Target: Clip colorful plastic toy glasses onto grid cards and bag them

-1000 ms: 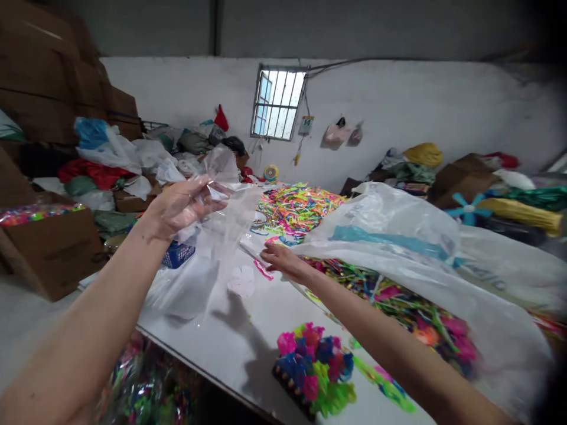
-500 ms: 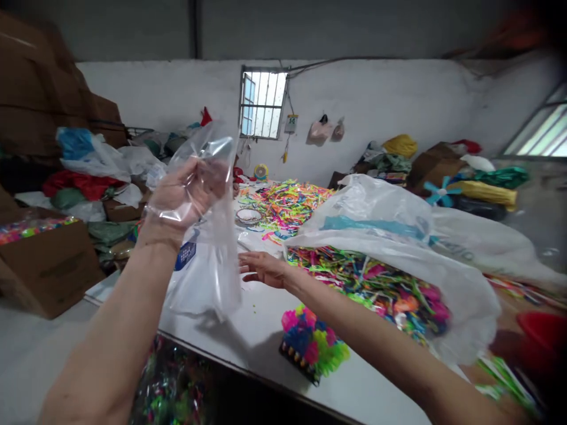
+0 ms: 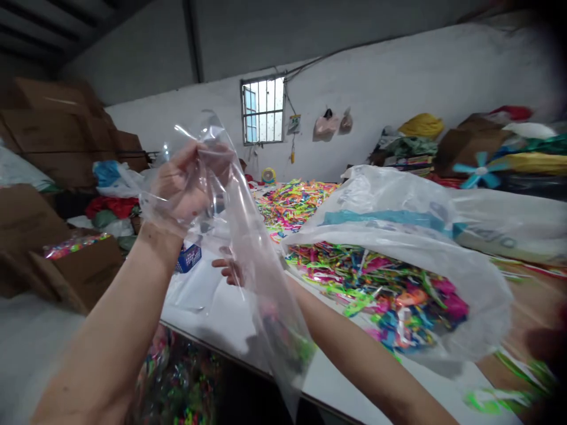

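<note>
My left hand (image 3: 188, 183) is raised, its fingers pinched on the upper part of a clear plastic bag (image 3: 252, 236). The bag hangs open and creased, slanting down to the right past the table edge. Lower down, my right hand (image 3: 231, 268) reaches in over the white table (image 3: 221, 319), fingers stretched and apart. It is partly seen through the film, and I cannot tell whether it touches the bag. Through the bag's lower end a bright blurred patch of green and pink shows near the table's front edge.
To the right lies a large white sack (image 3: 398, 200), its mouth open on colourful strips (image 3: 376, 283). More strips (image 3: 296, 203) are heaped at the back. A blue basket (image 3: 189, 258) stands left, near a cardboard box (image 3: 84, 265). Several bagged colourful items (image 3: 186, 378) are below the table edge.
The bag has swung from hanging straight down to slanting right, and now covers part of my right hand and forearm. The view has turned slightly. My left hand keeps its grip.
</note>
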A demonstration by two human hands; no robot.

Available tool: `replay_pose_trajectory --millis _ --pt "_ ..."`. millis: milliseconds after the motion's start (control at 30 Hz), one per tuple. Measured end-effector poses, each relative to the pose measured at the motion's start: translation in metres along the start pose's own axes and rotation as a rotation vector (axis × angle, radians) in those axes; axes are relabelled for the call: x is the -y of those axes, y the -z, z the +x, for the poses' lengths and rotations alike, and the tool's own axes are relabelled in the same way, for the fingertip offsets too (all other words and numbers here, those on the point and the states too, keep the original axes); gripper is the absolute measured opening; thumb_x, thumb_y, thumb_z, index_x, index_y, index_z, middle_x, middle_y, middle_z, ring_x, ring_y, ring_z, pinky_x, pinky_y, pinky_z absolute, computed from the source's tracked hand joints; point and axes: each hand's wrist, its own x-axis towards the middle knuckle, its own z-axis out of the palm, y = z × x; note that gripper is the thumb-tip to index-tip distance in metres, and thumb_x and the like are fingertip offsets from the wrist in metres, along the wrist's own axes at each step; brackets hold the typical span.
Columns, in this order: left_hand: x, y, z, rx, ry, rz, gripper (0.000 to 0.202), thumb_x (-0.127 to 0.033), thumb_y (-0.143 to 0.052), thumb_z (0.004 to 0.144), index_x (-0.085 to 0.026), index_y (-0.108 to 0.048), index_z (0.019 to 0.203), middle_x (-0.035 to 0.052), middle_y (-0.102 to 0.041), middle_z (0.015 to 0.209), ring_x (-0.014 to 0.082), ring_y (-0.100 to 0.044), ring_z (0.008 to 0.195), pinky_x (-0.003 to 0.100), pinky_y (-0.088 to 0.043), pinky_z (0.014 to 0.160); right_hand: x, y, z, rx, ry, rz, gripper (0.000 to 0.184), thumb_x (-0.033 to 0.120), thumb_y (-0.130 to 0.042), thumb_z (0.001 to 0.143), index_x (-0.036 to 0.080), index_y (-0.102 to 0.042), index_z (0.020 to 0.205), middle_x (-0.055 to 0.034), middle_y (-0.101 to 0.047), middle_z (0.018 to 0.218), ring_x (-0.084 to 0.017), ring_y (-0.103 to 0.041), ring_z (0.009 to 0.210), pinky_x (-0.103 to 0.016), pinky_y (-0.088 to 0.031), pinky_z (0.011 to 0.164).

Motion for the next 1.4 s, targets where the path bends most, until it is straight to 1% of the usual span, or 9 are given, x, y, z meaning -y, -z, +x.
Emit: replay_pose_trajectory --millis 233,367,500,633,733,833,1000,1200,1400 --pt "0.014 0.0 -0.028 -0.033 -0.259 0.056 0.028 -0.02 -0.039 0.092 -0.016 -0.057 0.071 -0.0058 -0.067 0.074 0.0135 -0.058 0.108 0.025 -0.051 0.086 0.023 0.044 -0.078 -0.021 0.07 0.314 0.056 0.027 -0.08 0.061 0.025 -0.056 0.112 0.0044 -0.056 0.081 -0.004 -0.044 0.057 -0.015 -0.036 0.051" --pt "0.027 0.018 -0.041 -0.172 -0.195 0.067 0.032 -0.025 -0.038 0.093 -0.018 -0.058 0.069 -0.0064 -0.067 0.072 0.0101 -0.061 0.099 0.023 -0.052 0.086 0.048 0.079 -0.108 -0.093 0.134 0.252 0.066 0.022 -0.082 0.056 0.025 -0.055 0.115 0.005 -0.056 0.077 -0.004 -0.044 0.056 -0.015 -0.033 0.047" --pt "0.043 0.041 -0.043 -0.267 -0.139 0.026 0.038 -0.024 -0.033 0.094 -0.019 -0.058 0.066 -0.0058 -0.069 0.073 0.0115 -0.059 0.104 0.028 -0.048 0.095 0.047 0.089 -0.116 -0.143 0.147 0.046 0.06 0.027 -0.081 0.06 0.022 -0.056 0.115 0.0019 -0.062 0.073 -0.006 -0.045 0.053 -0.018 -0.035 0.048" --pt "0.045 0.058 -0.042 -0.247 -0.211 0.003 0.031 -0.023 -0.041 0.089 -0.019 -0.059 0.065 -0.0041 -0.069 0.075 0.0167 -0.052 0.117 0.036 -0.045 0.101 0.019 0.069 -0.113 -0.204 0.067 -0.045 0.044 0.035 -0.077 0.068 0.019 -0.061 0.106 -0.0046 -0.065 0.089 -0.012 -0.058 0.074 -0.024 -0.045 0.062" --pt "0.039 0.057 -0.047 -0.184 -0.218 -0.006 0.027 -0.025 -0.046 0.089 -0.02 -0.06 0.066 -0.0055 -0.068 0.073 0.0161 -0.052 0.118 0.035 -0.047 0.101 -0.02 0.034 -0.097 -0.253 0.065 0.01 0.045 0.043 -0.075 0.068 0.022 -0.062 0.106 -0.0076 -0.059 0.11 -0.019 -0.057 0.096 -0.03 -0.047 0.075" --pt "0.034 0.046 -0.061 -0.136 -0.146 -0.036 0.031 -0.027 -0.043 0.091 -0.021 -0.06 0.066 -0.0065 -0.067 0.072 0.0164 -0.053 0.118 0.041 -0.045 0.103 -0.062 -0.008 -0.068 -0.347 0.016 0.142 0.04 0.048 -0.073 0.067 0.023 -0.062 0.097 -0.006 -0.059 0.109 -0.02 -0.054 0.099 -0.031 -0.047 0.075" --pt "0.024 0.055 -0.098 -0.121 -0.077 -0.088 0.038 -0.029 -0.034 0.095 -0.021 -0.059 0.067 -0.0077 -0.065 0.072 0.015 -0.058 0.11 0.047 -0.043 0.104 -0.111 -0.052 -0.05 -0.022 -0.252 0.503 0.042 0.054 -0.071 0.064 0.02 -0.062 0.087 -0.0034 -0.061 0.078 -0.016 -0.055 0.07 -0.028 -0.047 0.06" --pt "0.01 0.117 -0.142 -0.148 -0.223 0.049 0.037 -0.027 -0.033 0.092 -0.021 -0.063 0.071 -0.0071 -0.065 0.076 0.0103 -0.062 0.076 0.039 -0.052 0.094 -0.107 -0.058 -0.091 -0.148 -0.112 0.508 0.033 0.028 -0.081 0.057 0.021 -0.064 0.084 0.0068 -0.048 0.056 -0.006 -0.038 0.047 -0.018 -0.035 0.046" --pt "0.006 0.174 -0.175 -0.301 0.025 0.303 0.018 -0.025 -0.051 0.078 -0.023 -0.062 0.064 -0.0062 -0.068 0.071 0.0129 -0.063 0.073 0.029 -0.054 0.081 -0.091 -0.046 -0.092 -0.237 0.02 0.311 0.038 0.029 -0.081 0.058 0.02 -0.063 0.09 0.007 -0.047 0.058 -0.005 -0.037 0.049 -0.02 -0.035 0.05"
